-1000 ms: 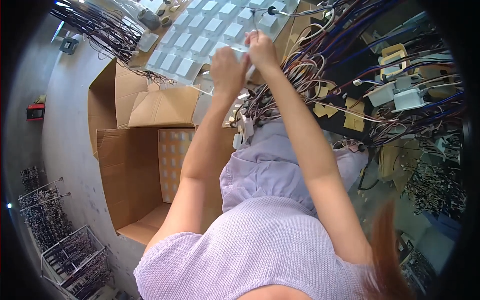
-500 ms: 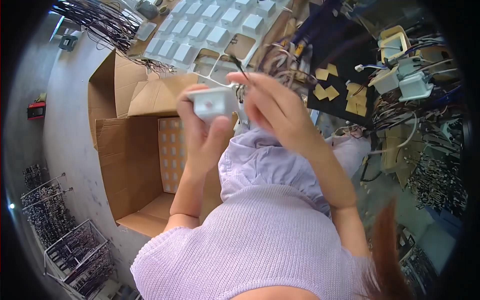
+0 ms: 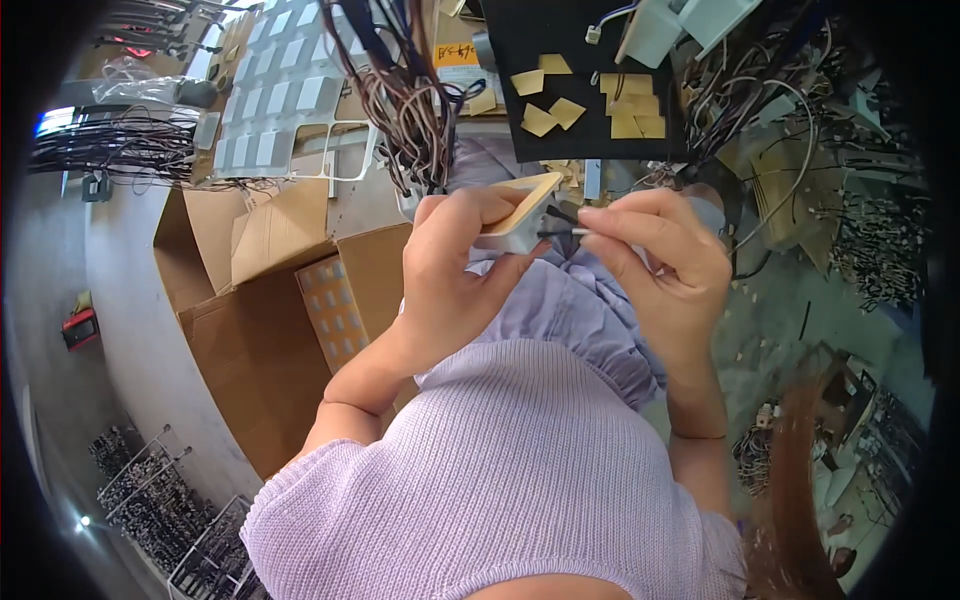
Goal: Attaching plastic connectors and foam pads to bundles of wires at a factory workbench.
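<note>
My left hand [image 3: 450, 265] is closed round a small white plastic housing [image 3: 520, 236], tilted so that its tan-coloured face points up. Beside it, my right hand [image 3: 672, 265] pinches a short dark wire lead [image 3: 562, 224] between thumb and fingertips. The black ends of the lead are at the right wall of the housing. Whether they pass into it or only touch it, I cannot tell.
Rows of white housings [image 3: 285, 95] lie on the worktable at the left, near a bundle of dark wires [image 3: 405, 120]. Yellowish square pads [image 3: 540, 120] lie on a black mat [image 3: 545, 30]. An open cardboard box [image 3: 250, 350] stands left of my lap, with more cables at the right.
My view has swung to the right. The housing has turned from its white side to its tan face, and my right hand has brought the wire lead against its right side.
</note>
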Action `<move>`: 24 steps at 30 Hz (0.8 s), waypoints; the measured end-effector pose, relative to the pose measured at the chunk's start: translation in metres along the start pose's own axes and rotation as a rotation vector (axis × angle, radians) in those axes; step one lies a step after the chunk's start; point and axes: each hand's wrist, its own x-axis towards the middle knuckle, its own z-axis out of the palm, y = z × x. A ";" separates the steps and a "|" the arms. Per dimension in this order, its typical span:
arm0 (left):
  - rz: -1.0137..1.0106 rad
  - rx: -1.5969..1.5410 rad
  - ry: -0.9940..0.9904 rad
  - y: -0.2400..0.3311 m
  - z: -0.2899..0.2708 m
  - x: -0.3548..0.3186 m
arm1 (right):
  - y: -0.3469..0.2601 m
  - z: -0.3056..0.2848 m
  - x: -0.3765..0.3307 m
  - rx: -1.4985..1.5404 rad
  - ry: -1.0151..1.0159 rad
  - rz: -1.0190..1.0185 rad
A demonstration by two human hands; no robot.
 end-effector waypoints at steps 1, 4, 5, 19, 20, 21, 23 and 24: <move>0.028 0.006 -0.002 -0.001 0.002 0.002 | 0.004 0.000 0.000 0.003 0.004 0.005; 0.046 0.059 0.008 0.001 0.007 0.004 | 0.013 -0.002 -0.001 -0.195 0.122 -0.222; 0.040 0.060 0.006 0.001 0.008 0.004 | 0.012 -0.003 -0.002 -0.285 0.125 -0.302; 0.154 0.222 0.081 0.003 0.011 0.005 | -0.005 -0.007 -0.005 -0.053 -0.109 0.032; 0.154 0.218 0.078 0.003 0.011 0.005 | -0.004 -0.006 -0.006 0.009 -0.132 0.113; 0.201 0.250 0.089 0.004 0.011 0.007 | -0.003 -0.004 -0.007 0.072 -0.155 0.194; 0.248 0.281 0.099 0.002 0.011 0.010 | -0.001 -0.002 -0.009 0.106 -0.146 0.232; 0.286 0.289 0.111 0.001 0.011 0.011 | 0.000 0.000 -0.009 0.143 -0.140 0.265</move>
